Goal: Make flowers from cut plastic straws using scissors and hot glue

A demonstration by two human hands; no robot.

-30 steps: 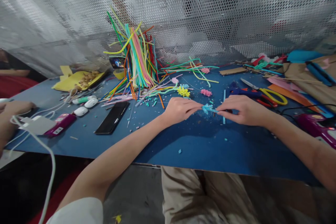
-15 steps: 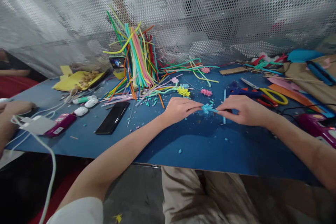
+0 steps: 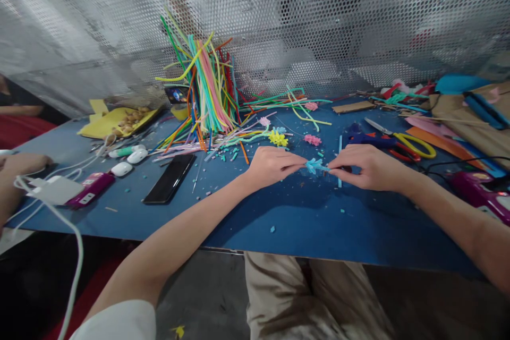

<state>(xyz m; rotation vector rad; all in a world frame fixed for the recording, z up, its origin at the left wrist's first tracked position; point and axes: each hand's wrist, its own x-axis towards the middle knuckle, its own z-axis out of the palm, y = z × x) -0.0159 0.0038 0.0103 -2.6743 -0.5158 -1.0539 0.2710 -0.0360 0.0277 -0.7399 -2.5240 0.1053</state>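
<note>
A small light-blue fuzzy flower-like piece [image 3: 315, 165] is stretched between my two hands, just above the blue table [image 3: 239, 223]. My left hand [image 3: 273, 166] pinches its left end between thumb and fingertips. At its right end, my right hand [image 3: 360, 166] grips with thumb and forefinger; the other fingers are curled. Behind the hands lie a yellow fuzzy piece [image 3: 278, 138] and a pink one [image 3: 313, 140]. A straight light-blue stem [image 3: 340, 160] rests on the table beside my right fingertips.
Colourful pipe cleaners [image 3: 211, 85] stand in a bunch at back left. A black phone [image 3: 169, 179] lies left of my forearm. Scissors with yellow handles [image 3: 414, 144] and a purple device [image 3: 484, 194] are on the right. Another person's hand [image 3: 26, 164] is at far left.
The view has shifted very slightly. Both hands keep nearly the same place and hold on the light-blue piece.
</note>
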